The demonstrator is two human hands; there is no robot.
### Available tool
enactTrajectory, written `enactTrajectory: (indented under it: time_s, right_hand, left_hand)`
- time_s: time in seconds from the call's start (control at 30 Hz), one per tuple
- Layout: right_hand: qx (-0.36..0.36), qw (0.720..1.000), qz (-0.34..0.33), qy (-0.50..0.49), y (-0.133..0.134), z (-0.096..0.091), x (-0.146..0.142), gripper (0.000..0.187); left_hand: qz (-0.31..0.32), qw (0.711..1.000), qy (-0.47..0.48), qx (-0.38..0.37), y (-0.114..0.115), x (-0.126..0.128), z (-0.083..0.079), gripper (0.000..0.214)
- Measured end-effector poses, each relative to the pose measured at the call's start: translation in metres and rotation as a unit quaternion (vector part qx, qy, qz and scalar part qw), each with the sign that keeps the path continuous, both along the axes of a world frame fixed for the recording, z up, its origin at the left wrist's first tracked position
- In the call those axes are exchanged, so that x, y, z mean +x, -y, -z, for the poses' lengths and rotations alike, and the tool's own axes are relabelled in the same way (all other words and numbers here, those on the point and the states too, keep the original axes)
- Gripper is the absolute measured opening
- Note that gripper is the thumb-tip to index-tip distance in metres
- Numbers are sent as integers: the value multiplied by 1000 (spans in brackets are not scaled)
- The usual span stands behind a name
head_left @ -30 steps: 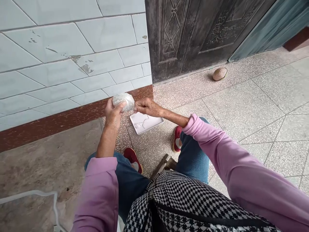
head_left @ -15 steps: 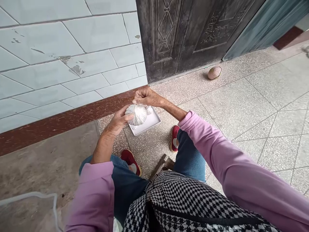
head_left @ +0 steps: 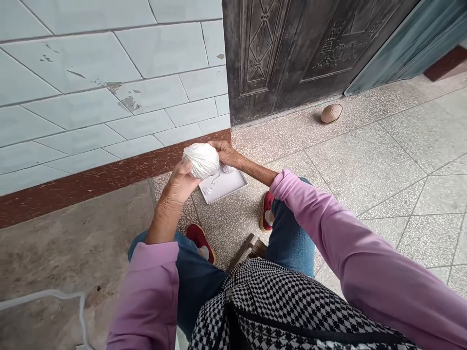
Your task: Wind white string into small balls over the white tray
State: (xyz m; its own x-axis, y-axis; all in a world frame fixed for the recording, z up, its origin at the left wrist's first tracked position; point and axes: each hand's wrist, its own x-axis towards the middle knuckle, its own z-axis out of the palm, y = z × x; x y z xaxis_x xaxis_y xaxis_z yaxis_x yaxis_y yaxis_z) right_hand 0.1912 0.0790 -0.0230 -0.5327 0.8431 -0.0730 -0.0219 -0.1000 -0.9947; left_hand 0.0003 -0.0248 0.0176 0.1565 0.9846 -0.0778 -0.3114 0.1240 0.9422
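My left hand [head_left: 178,183] is closed round a white ball of thread [head_left: 201,159], held up in front of me over the floor. My right hand [head_left: 226,153] is right beside the ball on its far side, fingers curled against it and seemingly pinching the thread. Below the hands a white rectangular tray [head_left: 223,183] lies on the speckled floor with a thin strand and a small clump of thread in it. I sit with both knees apart, red shoes [head_left: 200,240] on the floor.
A pale tiled wall [head_left: 95,97] with a red-brown skirting runs along the left. A dark embossed metal door [head_left: 292,48] stands ahead, with a small worn ball [head_left: 332,113] on the floor near it. A white hose [head_left: 54,294] lies at lower left.
The ball has turned in my left hand and risen slightly. My right hand has come down from above the ball and now rests against its far side.
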Motion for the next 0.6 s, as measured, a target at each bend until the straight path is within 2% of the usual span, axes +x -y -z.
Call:
enactTrajectory:
  time_s: [0.1,0.2,0.3,0.4,0.53,0.6]
  right_hand:
    - [-2,1000,11,13,5,4,-3,27]
    - [52,998,9,29,12,4,0,28]
    - [111,992,-25,62,22,2,2,34]
    - [132,986,-67,75,31,0,2,30]
    - [143,983,-95,67,36,-12,11,30]
    - [145,983,-101,44,35,-21,20,29]
  left_hand:
    - [-16,1000,-1,-13,-3,-2,2,109]
    - [-46,999,-7,-3,-9,-10,6,105]
    - [-88,996,-12,18,-17,-21,12,100]
    - [-129,991,-29,24,-25,-30,21,95]
    - [-188,977,-102,24,-35,-37,34,98]
    - [-194,968,-154,33,-37,-37,39,99]
